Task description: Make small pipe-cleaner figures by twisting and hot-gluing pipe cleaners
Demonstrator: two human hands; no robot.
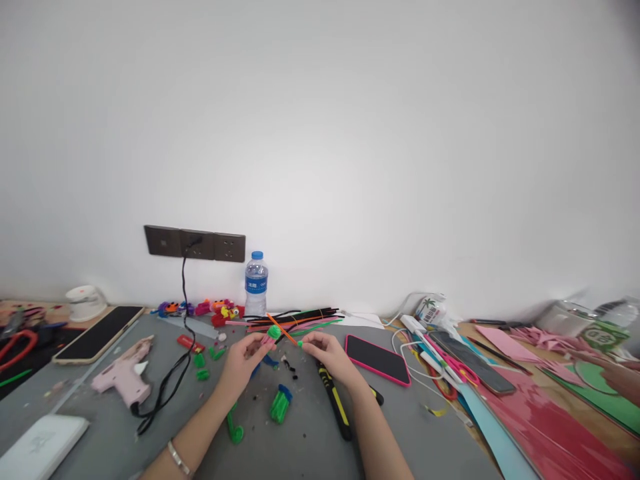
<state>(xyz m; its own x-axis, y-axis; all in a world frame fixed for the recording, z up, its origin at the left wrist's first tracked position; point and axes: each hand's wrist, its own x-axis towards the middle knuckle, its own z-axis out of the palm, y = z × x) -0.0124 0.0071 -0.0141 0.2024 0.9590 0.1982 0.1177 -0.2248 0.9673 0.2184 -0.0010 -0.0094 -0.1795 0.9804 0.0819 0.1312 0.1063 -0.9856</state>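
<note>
My left hand (249,357) is closed in a pinch on a small fuzzy craft piece (274,331), green on top with pink below. Opposite it, my right hand (326,353) has its fingertips pressed together at the lower end of an orange pipe cleaner (283,329), where a bit of green shows. The orange stem slants up and left, crossing in front of or touching the green piece; which one is unclear. Below the hands lies a green bundle of pipe cleaner (281,404) with a blue end. A curled green pipe cleaner (235,429) rests near my left forearm.
Black-and-yellow pliers-like handles (334,399) lie under my right wrist. Left are a pink glue gun (123,373) and its black cord. A water bottle (257,285) stands by the wall; a pink-edged phone (377,360) lies right. Another person's hand (613,373) is at far right.
</note>
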